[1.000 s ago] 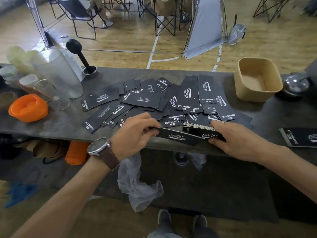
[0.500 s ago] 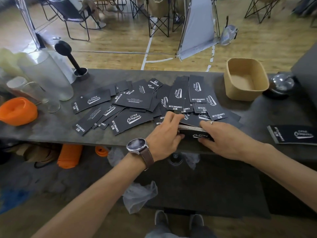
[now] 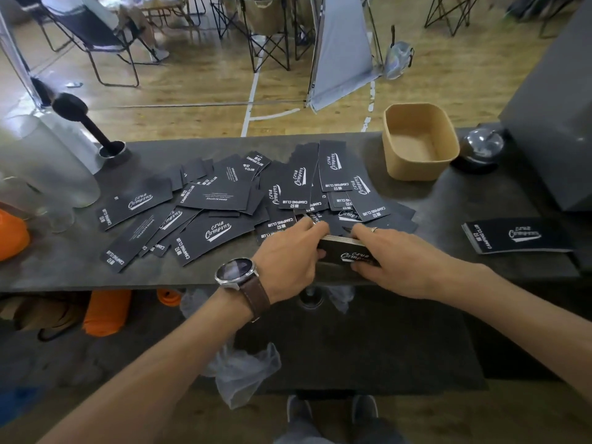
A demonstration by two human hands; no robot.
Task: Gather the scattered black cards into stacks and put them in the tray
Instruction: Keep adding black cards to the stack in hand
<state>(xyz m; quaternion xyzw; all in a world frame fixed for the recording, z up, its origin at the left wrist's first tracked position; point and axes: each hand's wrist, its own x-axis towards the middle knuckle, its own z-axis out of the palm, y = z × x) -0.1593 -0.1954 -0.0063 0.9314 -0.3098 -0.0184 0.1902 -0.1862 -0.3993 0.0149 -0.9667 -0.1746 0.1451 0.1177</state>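
Several black cards with white "Club Camping" print lie scattered and overlapping across the middle of the dark table. Near the front edge a small stack of the cards sits between my hands. My left hand, with a watch on the wrist, presses against the stack's left end. My right hand, wearing a ring, grips its right side. A second neat card stack lies apart at the right. The tan tray stands empty at the back right.
Frosted plastic containers and an orange bowl crowd the table's left end. A black tamper-like tool stands in a metal cup behind them. A glass dome and a grey box occupy the far right. Folding chairs stand beyond.
My left hand carried a single card from the left onto the stack held by my right hand. Both hands now close on the stack at the table's front edge.
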